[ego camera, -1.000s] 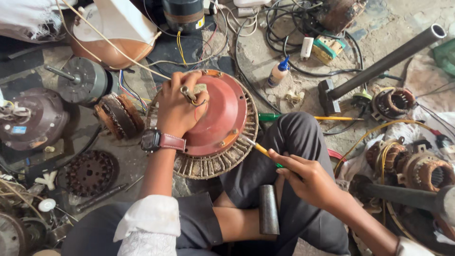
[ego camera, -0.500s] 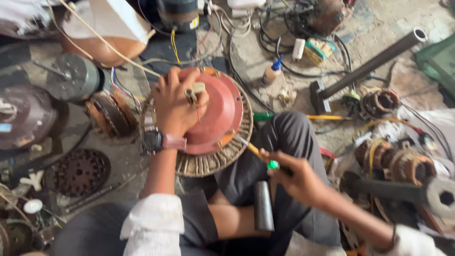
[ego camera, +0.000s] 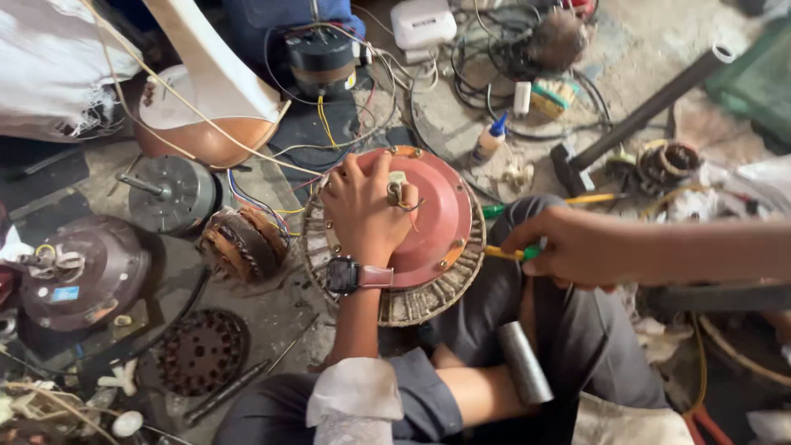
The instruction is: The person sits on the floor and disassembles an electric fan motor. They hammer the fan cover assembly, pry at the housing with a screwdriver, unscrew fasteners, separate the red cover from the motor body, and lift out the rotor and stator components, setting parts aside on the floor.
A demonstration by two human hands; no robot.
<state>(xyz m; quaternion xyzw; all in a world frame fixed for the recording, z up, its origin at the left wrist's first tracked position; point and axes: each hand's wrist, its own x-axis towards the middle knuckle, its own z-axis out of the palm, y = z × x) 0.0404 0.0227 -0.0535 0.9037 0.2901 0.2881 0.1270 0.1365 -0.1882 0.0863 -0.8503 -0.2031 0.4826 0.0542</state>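
Nearest the camera, just below the red fan motor (ego camera: 428,222), a grey metal tube (ego camera: 523,363) lies across the person's lap. On the motor's red cover the left hand (ego camera: 362,210) rests with fingers curled, pressing down — a watch (ego camera: 342,274) on its wrist. At the motor's right edge the right hand (ego camera: 577,247) grips a yellow screwdriver (ego camera: 503,252), its tip touching the rim. Left of the motor sit a copper-wound coil (ego camera: 243,243) and a grey motor (ego camera: 169,194); beyond it — a small glue bottle (ego camera: 490,140) and tangled wires (ego camera: 494,58).
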